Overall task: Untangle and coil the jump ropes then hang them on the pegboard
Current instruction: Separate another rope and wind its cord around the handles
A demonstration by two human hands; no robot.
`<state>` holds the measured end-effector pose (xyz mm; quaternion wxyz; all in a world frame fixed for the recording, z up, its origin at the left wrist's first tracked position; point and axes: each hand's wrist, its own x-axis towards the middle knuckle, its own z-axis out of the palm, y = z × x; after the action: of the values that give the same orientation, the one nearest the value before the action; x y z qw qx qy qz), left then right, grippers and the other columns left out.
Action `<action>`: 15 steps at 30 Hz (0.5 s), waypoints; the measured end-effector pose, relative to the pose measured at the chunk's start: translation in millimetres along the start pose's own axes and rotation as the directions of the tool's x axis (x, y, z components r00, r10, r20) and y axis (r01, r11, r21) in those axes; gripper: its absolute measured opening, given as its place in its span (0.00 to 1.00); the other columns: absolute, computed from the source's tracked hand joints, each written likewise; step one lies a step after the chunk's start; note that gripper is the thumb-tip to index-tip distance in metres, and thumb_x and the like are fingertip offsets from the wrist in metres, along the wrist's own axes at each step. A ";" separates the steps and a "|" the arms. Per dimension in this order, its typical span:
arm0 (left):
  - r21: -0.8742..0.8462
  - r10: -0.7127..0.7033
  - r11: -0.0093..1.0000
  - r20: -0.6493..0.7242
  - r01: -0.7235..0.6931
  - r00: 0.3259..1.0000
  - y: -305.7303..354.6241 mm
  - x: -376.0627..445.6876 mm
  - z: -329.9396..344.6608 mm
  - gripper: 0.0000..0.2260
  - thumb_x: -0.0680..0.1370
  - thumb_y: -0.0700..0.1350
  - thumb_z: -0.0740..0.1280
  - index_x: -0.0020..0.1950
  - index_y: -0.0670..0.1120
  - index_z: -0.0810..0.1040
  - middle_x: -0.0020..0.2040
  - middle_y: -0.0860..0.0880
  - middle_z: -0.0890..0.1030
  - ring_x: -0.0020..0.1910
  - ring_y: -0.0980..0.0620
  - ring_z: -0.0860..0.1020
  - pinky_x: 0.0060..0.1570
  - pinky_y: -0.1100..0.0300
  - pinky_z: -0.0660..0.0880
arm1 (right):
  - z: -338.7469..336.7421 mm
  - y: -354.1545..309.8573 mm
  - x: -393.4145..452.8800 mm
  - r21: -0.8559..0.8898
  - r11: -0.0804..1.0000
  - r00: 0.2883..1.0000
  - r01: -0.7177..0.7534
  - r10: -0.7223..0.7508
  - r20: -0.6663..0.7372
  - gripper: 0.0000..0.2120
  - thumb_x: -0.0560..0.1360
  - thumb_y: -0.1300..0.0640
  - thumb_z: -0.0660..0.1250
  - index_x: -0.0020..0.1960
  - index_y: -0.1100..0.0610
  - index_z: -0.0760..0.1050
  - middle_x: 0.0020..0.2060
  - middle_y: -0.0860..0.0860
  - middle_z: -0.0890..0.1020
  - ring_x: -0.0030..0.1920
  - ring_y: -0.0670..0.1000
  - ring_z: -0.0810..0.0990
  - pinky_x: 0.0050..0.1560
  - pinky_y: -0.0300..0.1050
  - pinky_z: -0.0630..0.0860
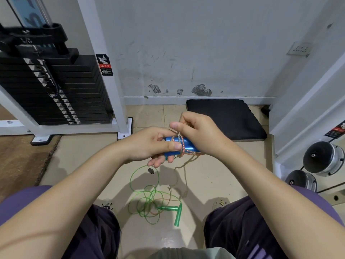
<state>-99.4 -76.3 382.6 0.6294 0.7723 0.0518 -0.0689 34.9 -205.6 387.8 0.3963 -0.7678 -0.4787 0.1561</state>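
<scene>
We hold the blue handles [178,146] mid-air, left hand [149,146] clamped round them, right hand [197,133] pinching the braided rope [182,144] as it wraps round them. Step looks like coiling the first rope. Next we'd likely need to draw up the slack trailing to the floor without snagging the green rope [149,197], lying tangled near, between our knees. No pegboard visible. Open tile ahead; weight stack [54,90] far left, black mat [224,118] far right, dumbbells [323,157] right.

A scuffed grey wall [186,43] meets beige floor tiles [89,156], with a black weight stack [56,90] at left
</scene>
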 end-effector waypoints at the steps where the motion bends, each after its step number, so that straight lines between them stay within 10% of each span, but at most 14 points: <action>1: -0.010 0.001 1.000 -0.003 -0.001 1.000 0.2 0.1 -0.2 0.11 0.78 0.49 0.66 0.53 0.42 0.79 0.37 0.43 0.80 0.23 0.54 0.73 0.23 0.64 0.69 | 0.2 0.3 0.1 -0.018 1.000 1.000 -0.009 0.009 -0.011 0.21 0.77 0.46 0.68 0.33 0.54 0.65 0.25 0.45 0.66 0.28 0.45 0.64 0.33 0.46 0.63; 15: 0.132 -0.285 0.954 0.141 0.267 0.948 9.1 -14.1 -7.0 0.25 0.76 0.62 0.60 0.52 0.39 0.75 0.36 0.42 0.80 0.23 0.51 0.73 0.23 0.63 0.68 | 21.0 -9.1 -3.7 0.107 0.994 0.999 0.012 -0.009 -0.032 0.20 0.74 0.51 0.73 0.31 0.54 0.66 0.22 0.45 0.66 0.27 0.45 0.63 0.30 0.41 0.61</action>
<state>-111.5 -71.3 395.2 0.5715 0.7834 0.1053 -0.2204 14.5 -197.1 380.8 0.4453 -0.7452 -0.4673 0.1675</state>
